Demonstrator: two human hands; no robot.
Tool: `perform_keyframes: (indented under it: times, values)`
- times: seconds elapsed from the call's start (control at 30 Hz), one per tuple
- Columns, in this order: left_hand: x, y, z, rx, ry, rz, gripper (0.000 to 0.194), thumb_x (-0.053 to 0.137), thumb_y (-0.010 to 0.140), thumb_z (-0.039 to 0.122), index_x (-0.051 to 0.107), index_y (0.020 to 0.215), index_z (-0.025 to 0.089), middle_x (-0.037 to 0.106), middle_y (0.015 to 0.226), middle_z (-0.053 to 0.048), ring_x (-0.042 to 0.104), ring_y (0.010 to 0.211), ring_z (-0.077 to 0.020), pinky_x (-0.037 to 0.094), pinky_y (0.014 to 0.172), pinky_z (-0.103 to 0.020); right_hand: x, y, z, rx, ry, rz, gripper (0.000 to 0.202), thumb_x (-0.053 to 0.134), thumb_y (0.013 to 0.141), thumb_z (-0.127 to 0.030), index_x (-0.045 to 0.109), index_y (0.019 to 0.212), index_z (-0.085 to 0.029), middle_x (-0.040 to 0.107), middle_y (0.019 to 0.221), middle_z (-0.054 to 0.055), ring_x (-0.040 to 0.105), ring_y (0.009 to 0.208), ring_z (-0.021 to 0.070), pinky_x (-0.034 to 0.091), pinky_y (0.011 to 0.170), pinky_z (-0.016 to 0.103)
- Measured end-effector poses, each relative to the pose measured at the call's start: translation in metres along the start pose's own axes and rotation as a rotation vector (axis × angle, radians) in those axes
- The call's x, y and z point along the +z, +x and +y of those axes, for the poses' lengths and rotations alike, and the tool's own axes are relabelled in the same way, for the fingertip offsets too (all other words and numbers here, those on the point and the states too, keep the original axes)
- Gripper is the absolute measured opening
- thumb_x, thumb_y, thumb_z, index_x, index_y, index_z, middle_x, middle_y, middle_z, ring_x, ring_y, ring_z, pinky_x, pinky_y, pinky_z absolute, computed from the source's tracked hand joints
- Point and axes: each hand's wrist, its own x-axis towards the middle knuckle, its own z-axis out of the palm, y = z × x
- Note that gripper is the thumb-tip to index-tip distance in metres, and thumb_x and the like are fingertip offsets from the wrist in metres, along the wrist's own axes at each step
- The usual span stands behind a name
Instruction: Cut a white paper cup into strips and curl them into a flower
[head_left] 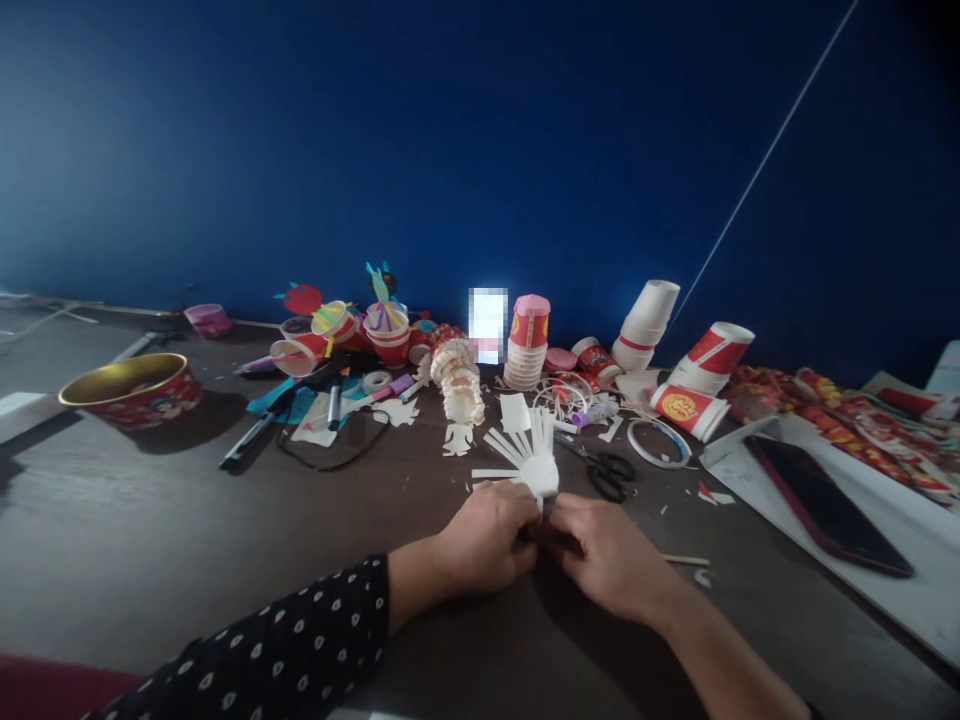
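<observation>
In the head view a white paper cup (pixel 540 472), cut into narrow strips that fan out around its round base, is held just above the dark table. My left hand (pixel 489 532) pinches the cut cup from the near left side. My right hand (pixel 600 545) is closed on its near right side, fingertips close to those of my left hand. The strips between the fingers are mostly hidden. Black-handled scissors (pixel 609 472) lie just beyond my right hand. A small white paper piece (pixel 515 412) lies behind the fanned strips.
A red-and-gold bowl (pixel 139 388) stands at left. At the back are a stack of cups (pixel 529 345), a chain of cut cup rings (pixel 457 385) and tilted white cups (pixel 649 322). A tape roll (pixel 660 443) and a phone (pixel 829 505) on a white tray (pixel 919 560) are at right.
</observation>
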Motion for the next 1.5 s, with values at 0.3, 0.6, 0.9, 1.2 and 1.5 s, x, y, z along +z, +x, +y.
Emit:
perform_keyframes:
  times: [0.3,0.6,0.9,1.2,1.5]
  values:
    - [-0.021,0.000,-0.009,0.378,-0.011,-0.085,0.018,0.060,0.071,0.014,0.066,0.087,0.019,0.062,0.096,-0.006,0.053,0.095,-0.0203,0.040,0.089,-0.032,0.002,-0.002,-0.001,0.003,-0.024,-0.007,0.013,0.053,0.076,-0.010,0.062,0.078,-0.020,0.063,0.084,0.001,0.056,0.075,0.0144,0.035,0.063,0.024]
    - [-0.019,0.001,-0.009,0.399,0.110,-0.126,0.013,0.053,0.083,0.018,0.066,0.085,0.016,0.062,0.088,-0.008,0.056,0.084,-0.0186,0.044,0.075,-0.028,-0.001,-0.003,-0.003,0.027,-0.050,-0.038,0.014,0.051,0.078,-0.013,0.063,0.077,-0.019,0.063,0.082,0.002,0.058,0.074,0.0141,0.035,0.062,0.023]
    - [-0.015,0.000,-0.009,0.320,0.059,-0.081,0.009,0.057,0.077,0.015,0.064,0.081,0.016,0.062,0.085,-0.007,0.057,0.081,-0.0175,0.044,0.073,-0.027,0.000,-0.005,-0.006,0.010,-0.157,-0.022,0.018,0.047,0.082,-0.013,0.064,0.083,-0.019,0.064,0.085,0.003,0.059,0.074,0.0144,0.035,0.063,0.023]
    - [-0.012,0.001,-0.011,0.289,-0.032,-0.047,0.006,0.057,0.075,0.015,0.062,0.078,0.017,0.064,0.082,-0.005,0.057,0.086,-0.0178,0.044,0.081,-0.028,0.006,-0.006,-0.006,0.001,-0.338,-0.021,0.024,0.043,0.079,-0.009,0.065,0.080,-0.018,0.064,0.078,0.003,0.058,0.067,0.0139,0.032,0.058,0.026]
    - [0.002,-0.001,-0.003,0.157,-0.009,0.033,0.008,0.056,0.071,0.011,0.061,0.066,0.016,0.067,0.084,-0.005,0.059,0.087,-0.0185,0.043,0.080,-0.030,0.006,-0.007,-0.009,0.012,-0.356,0.004,0.024,0.042,0.076,-0.007,0.063,0.079,-0.017,0.061,0.073,0.003,0.055,0.064,0.0137,0.029,0.056,0.026]
